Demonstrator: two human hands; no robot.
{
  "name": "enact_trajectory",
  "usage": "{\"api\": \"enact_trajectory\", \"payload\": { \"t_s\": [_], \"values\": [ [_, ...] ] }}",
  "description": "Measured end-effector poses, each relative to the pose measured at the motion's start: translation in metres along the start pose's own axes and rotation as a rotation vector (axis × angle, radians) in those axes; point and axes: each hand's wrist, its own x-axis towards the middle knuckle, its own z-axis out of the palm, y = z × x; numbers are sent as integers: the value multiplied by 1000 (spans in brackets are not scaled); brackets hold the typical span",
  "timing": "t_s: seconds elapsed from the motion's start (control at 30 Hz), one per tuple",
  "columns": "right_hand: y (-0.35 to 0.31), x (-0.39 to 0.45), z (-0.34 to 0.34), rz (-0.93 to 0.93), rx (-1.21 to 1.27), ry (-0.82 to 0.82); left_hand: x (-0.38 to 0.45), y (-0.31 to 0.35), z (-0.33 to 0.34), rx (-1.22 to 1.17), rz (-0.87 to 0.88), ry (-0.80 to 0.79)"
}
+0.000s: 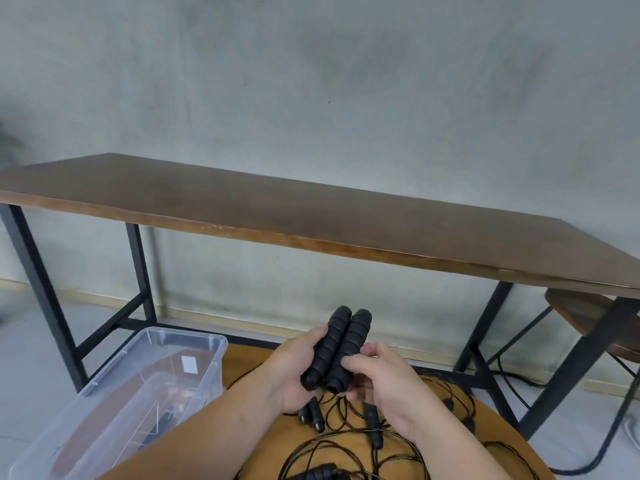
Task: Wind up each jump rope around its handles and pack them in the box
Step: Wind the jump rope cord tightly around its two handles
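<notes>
Two black ribbed jump rope handles (337,348) are held side by side, pointing up and away, above a round wooden table (495,427). My left hand (294,372) wraps them from the left and below. My right hand (377,375) pinches them from the right with thumb and fingers. Thin black rope (346,441) lies in tangled loops on the table beneath, with more black handles (311,415) among it. A clear plastic box (114,407) stands at the lower left beside the table; it looks nearly empty.
A long dark wooden bench table (311,220) on black metal legs stands ahead against a grey wall. A wooden stool (585,313) and black cables on the floor are at the right.
</notes>
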Motion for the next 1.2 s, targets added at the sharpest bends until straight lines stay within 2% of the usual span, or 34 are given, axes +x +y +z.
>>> {"api": "enact_trajectory", "payload": {
  "t_s": [0.23, 0.4, 0.5, 0.6, 0.67, 0.77, 0.9, 1.2],
  "values": [
    [3, 2, 0, 13, 56, -47, -4, 2, -3, 29, -80, -39],
    [8, -1, 2, 67, 30, -65, -14, -3, -10, -39, -178, -277],
    [12, -2, 1, 79, -53, -83, -13, -4, -15, -90, -201, -327],
    [16, -6, 5, 56, -177, -62, -14, -6, -13, -7, -180, -358],
    [17, -7, 7, 38, -111, -28, -13, -6, -8, 37, -110, -316],
    [15, -9, 9, 79, 71, -1, -12, -5, -3, 115, 13, -145],
    [20, -12, 12, 98, 111, 12, -10, -6, -3, 183, 75, -20],
    [32, -21, 6, 18, -148, 9, -11, -22, -7, 191, 81, -13]
  ]
}}
